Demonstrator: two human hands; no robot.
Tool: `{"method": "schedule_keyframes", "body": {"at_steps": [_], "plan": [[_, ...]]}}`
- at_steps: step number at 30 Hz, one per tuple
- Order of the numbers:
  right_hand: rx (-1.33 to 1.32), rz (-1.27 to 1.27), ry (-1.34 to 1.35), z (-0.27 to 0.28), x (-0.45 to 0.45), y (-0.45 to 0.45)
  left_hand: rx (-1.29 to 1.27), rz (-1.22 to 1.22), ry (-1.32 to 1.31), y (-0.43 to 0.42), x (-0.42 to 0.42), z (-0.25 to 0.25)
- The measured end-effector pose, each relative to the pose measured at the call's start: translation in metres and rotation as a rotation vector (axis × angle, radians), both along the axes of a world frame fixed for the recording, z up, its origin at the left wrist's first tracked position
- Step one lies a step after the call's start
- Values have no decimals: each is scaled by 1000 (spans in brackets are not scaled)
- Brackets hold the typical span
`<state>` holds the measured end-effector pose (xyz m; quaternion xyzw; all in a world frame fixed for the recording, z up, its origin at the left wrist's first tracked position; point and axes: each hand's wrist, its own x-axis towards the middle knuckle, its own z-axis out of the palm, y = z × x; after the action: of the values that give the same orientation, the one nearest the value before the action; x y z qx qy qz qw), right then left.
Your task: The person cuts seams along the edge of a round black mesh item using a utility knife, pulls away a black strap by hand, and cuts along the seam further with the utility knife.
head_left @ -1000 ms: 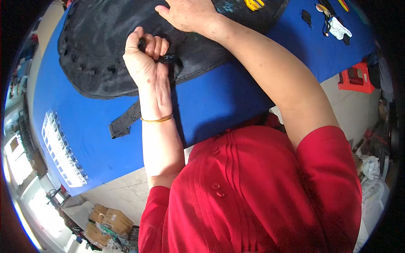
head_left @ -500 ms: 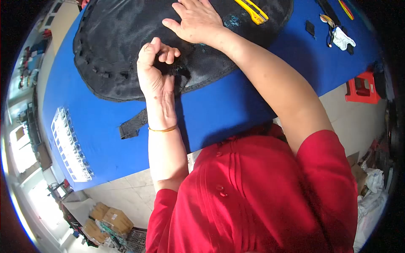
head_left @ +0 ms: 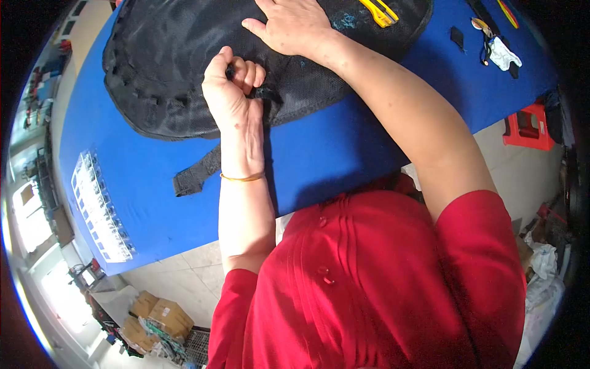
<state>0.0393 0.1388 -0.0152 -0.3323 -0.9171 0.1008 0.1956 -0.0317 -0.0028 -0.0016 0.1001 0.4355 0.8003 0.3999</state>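
Note:
A large black mesh piece with a bound edge (head_left: 166, 80) lies on the blue table. My left hand (head_left: 232, 86) is closed over its near part, the fingers curled round a dark bit that looks like a black strap. Flat on the mesh, with thumb spread, my right hand (head_left: 294, 26) presses down farther back. A yellow utility knife (head_left: 380, 13) rests on the mesh to the right of that hand. Beside my left wrist, a black webbing strap (head_left: 195, 175) pokes out onto the table; where it runs under the arm is hidden.
On the blue table (head_left: 344, 150), a clear plastic rack (head_left: 101, 209) lies at left. A small black patch (head_left: 457, 38), scissors (head_left: 482, 26) and a white cloth scrap (head_left: 504, 55) lie at right. A red stool (head_left: 530, 128) and cardboard boxes (head_left: 169, 317) stand on the floor.
My left hand's fingers have curled in more tightly, with black material now showing between them. My right hand stays flat on the mesh. The view has shifted slightly.

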Motion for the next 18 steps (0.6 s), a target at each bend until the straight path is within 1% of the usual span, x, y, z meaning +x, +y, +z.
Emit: {"method": "schedule_keyframes", "body": {"at_steps": [3,8,10,17,18], "plan": [[-16,1,3,2,0,0,-8,14,-3,0,0,-2],[-115,6,-10,8,4,0,4,5,-26,0,-2,-3],[-116,6,-8,7,4,-1,3,5,3,-2,-4,-5],[-122,10,-7,8,3,-1,-10,-33,-18,-4,-7,-6],[-122,8,-9,7,3,0,24,-47,-29,-4,-10,-10]]}}
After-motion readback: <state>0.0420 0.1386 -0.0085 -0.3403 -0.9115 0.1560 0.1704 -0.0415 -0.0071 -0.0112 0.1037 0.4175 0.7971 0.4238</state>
